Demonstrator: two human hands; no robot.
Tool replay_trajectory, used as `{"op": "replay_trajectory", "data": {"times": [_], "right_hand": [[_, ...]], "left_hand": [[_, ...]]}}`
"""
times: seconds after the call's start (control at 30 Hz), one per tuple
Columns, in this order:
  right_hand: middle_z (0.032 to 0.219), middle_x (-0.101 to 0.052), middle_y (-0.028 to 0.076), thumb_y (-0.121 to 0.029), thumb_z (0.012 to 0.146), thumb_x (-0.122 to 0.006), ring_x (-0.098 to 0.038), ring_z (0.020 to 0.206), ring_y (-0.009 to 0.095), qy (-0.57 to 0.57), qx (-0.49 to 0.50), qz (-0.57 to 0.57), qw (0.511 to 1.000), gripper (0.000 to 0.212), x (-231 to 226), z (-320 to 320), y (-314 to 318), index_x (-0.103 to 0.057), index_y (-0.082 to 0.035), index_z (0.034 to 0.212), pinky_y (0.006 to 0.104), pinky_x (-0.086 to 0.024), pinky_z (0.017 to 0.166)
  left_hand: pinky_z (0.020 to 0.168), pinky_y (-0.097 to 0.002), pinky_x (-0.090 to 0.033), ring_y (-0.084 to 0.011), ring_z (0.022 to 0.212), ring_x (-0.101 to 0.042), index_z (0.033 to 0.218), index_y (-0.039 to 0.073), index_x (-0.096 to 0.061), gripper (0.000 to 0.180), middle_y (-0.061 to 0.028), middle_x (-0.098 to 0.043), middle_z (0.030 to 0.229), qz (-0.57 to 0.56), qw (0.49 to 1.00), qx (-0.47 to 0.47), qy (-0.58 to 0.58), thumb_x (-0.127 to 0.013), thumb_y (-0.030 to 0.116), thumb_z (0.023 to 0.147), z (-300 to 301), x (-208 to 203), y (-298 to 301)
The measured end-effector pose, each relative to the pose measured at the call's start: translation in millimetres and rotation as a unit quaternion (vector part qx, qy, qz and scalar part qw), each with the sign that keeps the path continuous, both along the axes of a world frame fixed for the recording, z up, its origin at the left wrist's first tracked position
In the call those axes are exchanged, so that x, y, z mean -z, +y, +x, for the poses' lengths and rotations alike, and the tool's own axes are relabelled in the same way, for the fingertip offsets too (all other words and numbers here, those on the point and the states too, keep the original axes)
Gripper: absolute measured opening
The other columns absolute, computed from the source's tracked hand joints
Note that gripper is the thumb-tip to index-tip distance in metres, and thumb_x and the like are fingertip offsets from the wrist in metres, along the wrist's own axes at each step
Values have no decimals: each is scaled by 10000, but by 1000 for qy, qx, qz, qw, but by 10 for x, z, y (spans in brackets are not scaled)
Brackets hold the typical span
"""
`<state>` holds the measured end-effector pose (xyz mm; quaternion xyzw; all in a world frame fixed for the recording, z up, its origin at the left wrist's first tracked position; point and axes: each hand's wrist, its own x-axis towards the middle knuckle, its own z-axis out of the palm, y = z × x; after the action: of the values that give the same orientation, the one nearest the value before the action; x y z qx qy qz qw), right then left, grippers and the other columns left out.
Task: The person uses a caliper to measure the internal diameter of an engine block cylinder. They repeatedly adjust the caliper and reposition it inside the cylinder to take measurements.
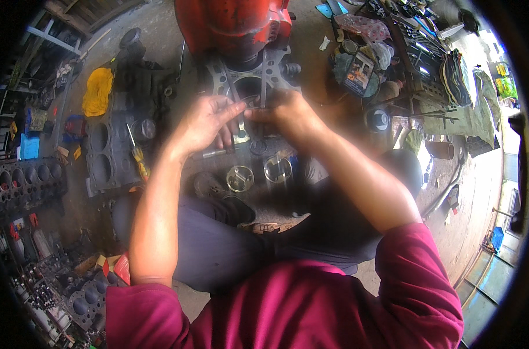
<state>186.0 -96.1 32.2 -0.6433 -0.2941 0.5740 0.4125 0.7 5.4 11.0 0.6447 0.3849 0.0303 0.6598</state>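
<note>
My left hand (206,121) and my right hand (289,112) meet over a grey metal engine block (276,63). Thumbs and fingers of both are pinched close together, nearly touching. What they grip between them is too small and blurred to make out. Part of a round bore shows just beyond my fingers. Below my hands, nearer my legs, two round pistons (240,178) lie side by side on the floor. A small dark round part (258,146) sits between them and my hands.
A red machine housing (232,26) stands over the block's far end. To the left lie a yellow cloth (98,92), a yellow-handled tool (139,160) and another engine block (26,179). A phone (359,73) leans at right, near a tool rack (419,43).
</note>
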Motion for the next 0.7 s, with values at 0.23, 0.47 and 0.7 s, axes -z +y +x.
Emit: {"op": "replay_trajectory", "data": {"times": [0.23, 0.47, 0.7], "right_hand": [[933, -714, 134, -107, 787, -841, -666, 783, 172, 17, -2, 4, 1000, 439, 36, 5, -11, -632, 105, 1109, 314, -542, 696], [945, -715, 137, -106, 788, -840, -669, 797, 173, 52, 15, -2, 999, 453, 53, 17, -4, -625, 114, 1121, 313, -544, 702], [973, -706, 165, -123, 783, -848, -672, 817, 182, 17, -7, 10, 1000, 540, 56, 47, 2, -586, 150, 1168, 315, -548, 711]], "left_hand": [[437, -228, -461, -89, 521, -600, 973, 33, -647, 314, -44, -640, 722, 8, 1000, -2, 3, -599, 340, 1019, -1, -12, -22], [432, -229, -458, -91, 518, -599, 962, 33, -644, 313, -47, -637, 713, 0, 1000, -8, 2, -599, 338, 1019, 22, -31, -30], [435, -232, -460, -94, 518, -600, 964, 32, -646, 312, -48, -640, 713, 9, 1000, -8, -3, -605, 337, 1016, 18, -24, -22]]}}
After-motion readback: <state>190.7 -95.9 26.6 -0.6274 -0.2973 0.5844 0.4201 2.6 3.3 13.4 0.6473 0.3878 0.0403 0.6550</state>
